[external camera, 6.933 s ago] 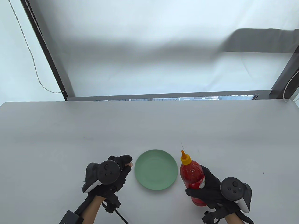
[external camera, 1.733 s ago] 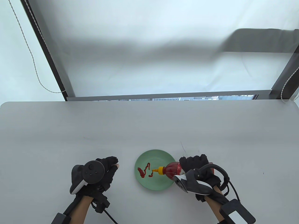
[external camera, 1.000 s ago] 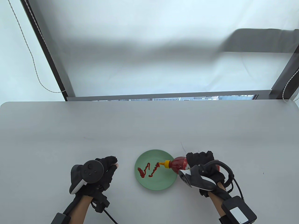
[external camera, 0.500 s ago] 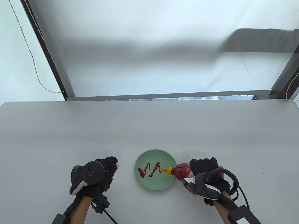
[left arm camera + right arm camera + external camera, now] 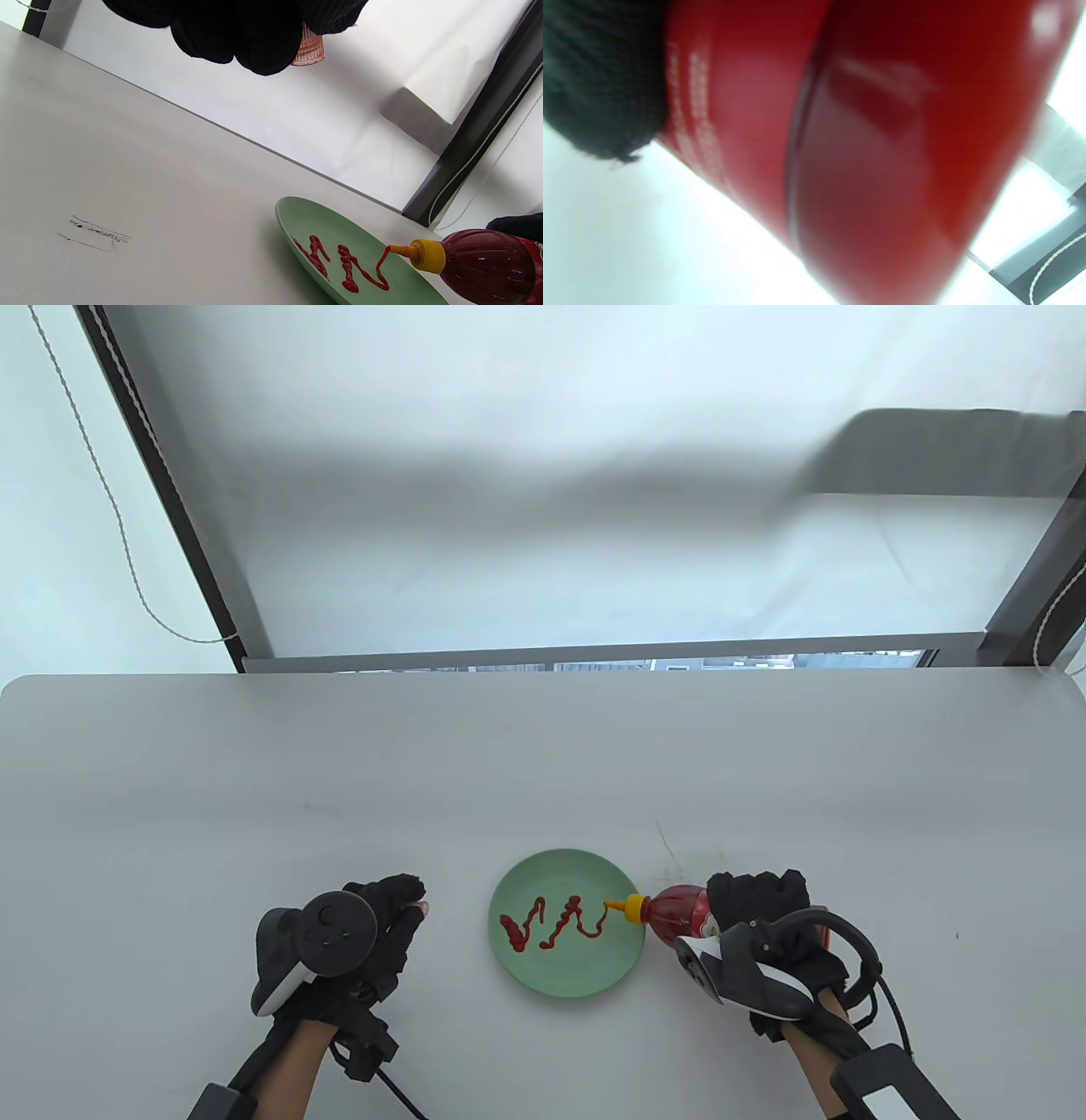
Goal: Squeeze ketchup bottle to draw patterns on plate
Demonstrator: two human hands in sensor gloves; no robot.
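A green plate (image 5: 585,967) lies on the table near its front edge, with a red zigzag ketchup line (image 5: 556,923) across it. My right hand (image 5: 758,903) grips the red ketchup bottle (image 5: 679,909), tipped on its side with the yellow nozzle (image 5: 629,907) over the plate's right rim. The ketchup line runs up to the nozzle tip. The left wrist view shows the plate (image 5: 305,214), the zigzag (image 5: 350,271) and the bottle (image 5: 483,264). The bottle (image 5: 874,140) fills the right wrist view. My left hand (image 5: 394,912) rests curled on the table left of the plate, holding nothing.
The grey table (image 5: 339,780) stretches wide behind and beside the plate. A window frame (image 5: 594,653) and a white blind run along its far edge. Faint dark marks (image 5: 666,848) lie on the table just behind the bottle.
The bottle has moved from the plate's middle to its right rim, and the zigzag has grown rightward with it. The left hand has stayed in place.
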